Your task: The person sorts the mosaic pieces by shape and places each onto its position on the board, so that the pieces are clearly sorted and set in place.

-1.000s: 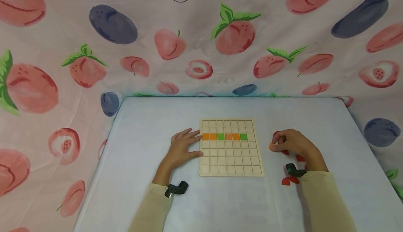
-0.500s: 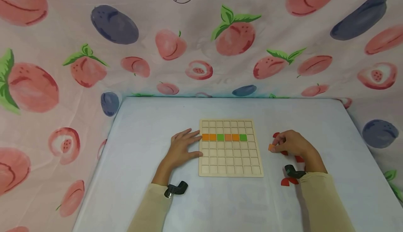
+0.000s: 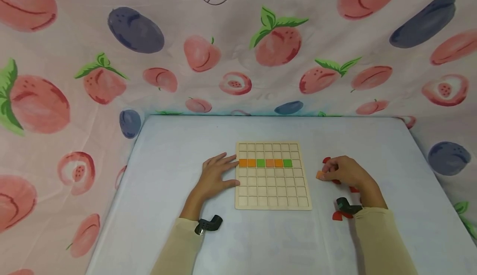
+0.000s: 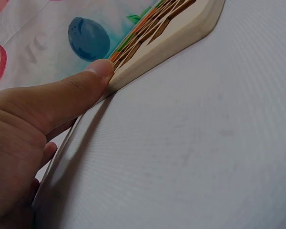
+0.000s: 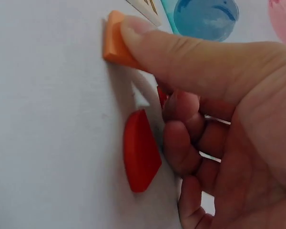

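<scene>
A pale wooden grid board (image 3: 273,191) lies mid-table, one of its rows holding orange tiles (image 3: 251,163) and green tiles (image 3: 287,163). My left hand (image 3: 216,175) spreads its fingers along the board's left edge. In the left wrist view its thumb (image 4: 83,86) reaches the board's rim. Right of the board, my right hand (image 3: 346,171) pinches an orange tile (image 5: 113,45), the thumb on top and the fingers beneath mostly hidden. In the right wrist view, a red quarter-round piece (image 5: 140,152) is on the table below this tile, beside the curled fingers.
More red pieces (image 3: 337,216) lie around and under my right hand and wrist, some partly covered. The table has a white cover (image 3: 268,242). Fruit-printed cloth (image 3: 238,51) hangs behind it and at both sides.
My right hand, pinching the orange tile, has shifted very slightly left and toward the near side. The left hand stays against the board, and the tiles in the row are unchanged.
</scene>
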`<state>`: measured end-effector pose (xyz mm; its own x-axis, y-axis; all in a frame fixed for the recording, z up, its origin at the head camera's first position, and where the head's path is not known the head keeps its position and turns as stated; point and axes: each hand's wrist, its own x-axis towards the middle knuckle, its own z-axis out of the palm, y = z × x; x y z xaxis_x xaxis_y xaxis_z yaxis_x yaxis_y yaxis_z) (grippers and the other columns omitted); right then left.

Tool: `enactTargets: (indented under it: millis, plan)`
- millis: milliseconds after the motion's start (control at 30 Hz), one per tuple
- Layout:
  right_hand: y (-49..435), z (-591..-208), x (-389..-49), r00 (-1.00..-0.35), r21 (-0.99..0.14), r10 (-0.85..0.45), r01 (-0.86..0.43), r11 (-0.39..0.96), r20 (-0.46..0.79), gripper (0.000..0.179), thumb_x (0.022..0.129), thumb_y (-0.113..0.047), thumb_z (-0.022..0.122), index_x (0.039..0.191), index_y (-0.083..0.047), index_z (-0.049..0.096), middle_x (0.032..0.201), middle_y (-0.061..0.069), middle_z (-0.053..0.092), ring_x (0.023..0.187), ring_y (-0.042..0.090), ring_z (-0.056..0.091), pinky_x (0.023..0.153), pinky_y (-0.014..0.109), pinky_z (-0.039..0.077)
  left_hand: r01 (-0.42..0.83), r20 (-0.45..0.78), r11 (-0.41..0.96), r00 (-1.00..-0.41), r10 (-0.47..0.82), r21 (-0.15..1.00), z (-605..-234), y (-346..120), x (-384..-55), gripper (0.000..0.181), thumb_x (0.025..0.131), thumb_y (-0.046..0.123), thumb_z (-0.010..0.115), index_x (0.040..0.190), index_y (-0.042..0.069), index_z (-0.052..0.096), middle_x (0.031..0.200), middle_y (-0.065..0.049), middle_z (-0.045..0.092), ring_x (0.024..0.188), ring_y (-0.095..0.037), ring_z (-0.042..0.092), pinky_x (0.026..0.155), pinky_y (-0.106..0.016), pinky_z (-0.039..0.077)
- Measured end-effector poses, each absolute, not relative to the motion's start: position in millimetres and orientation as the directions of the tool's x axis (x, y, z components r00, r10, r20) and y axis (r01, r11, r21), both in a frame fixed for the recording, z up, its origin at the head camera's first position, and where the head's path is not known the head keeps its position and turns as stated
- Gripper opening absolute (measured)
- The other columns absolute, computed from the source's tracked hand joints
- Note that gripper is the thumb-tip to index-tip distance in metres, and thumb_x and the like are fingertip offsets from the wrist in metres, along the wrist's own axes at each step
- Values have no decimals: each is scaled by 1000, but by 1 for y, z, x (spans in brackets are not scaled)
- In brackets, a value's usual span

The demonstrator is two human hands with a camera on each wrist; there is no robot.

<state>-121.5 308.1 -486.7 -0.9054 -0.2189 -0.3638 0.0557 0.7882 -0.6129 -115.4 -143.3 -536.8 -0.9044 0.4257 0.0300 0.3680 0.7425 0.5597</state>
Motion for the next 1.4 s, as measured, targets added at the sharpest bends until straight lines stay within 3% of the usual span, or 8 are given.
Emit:
enactTargets:
  millis: [433, 733, 1167, 1400]
  plan:
    - [290, -485, -116, -933, -686, -155, 120, 718, -326, 37, 87, -48, 79, 93, -14, 67, 71, 1, 57, 56, 14, 49, 51, 28, 42, 365, 24, 738, -903, 428, 567, -536, -143, -115, 70, 83, 55, 79, 144, 24, 60, 159, 10, 47, 155, -22, 28, 119, -55, 22]
    - [271, -499, -128, -964, -716, -139, 68, 695, -227, 34, 90, -49, 75, 101, -17, 70, 97, 2, 71, 89, 19, 62, 81, 29, 47, 374, 34, 739, -902, 430, 561, -537, -145, -115, 70, 84, 55, 78, 144, 25, 60, 159, 10, 46, 155, -22, 29, 119, -56, 22]
    - [251, -506, -135, -971, -798, -90, 127, 589, -221, 35, 92, -42, 75, 109, -12, 70, 102, 8, 75, 89, 19, 66, 78, 22, 53, 369, 28, 739, -902, 430, 564, -534, -143, -116, 69, 84, 55, 78, 144, 25, 60, 159, 10, 47, 155, -22, 28, 120, -55, 21]
    - [246, -509, -136, -970, -806, -109, 115, 580, -217, 37, 92, -45, 75, 111, -13, 72, 103, 6, 74, 90, 19, 63, 80, 24, 49, 370, 29, 737, -902, 431, 566, -536, -143, -116, 70, 84, 55, 78, 144, 25, 60, 159, 10, 46, 155, -21, 28, 119, -54, 22]
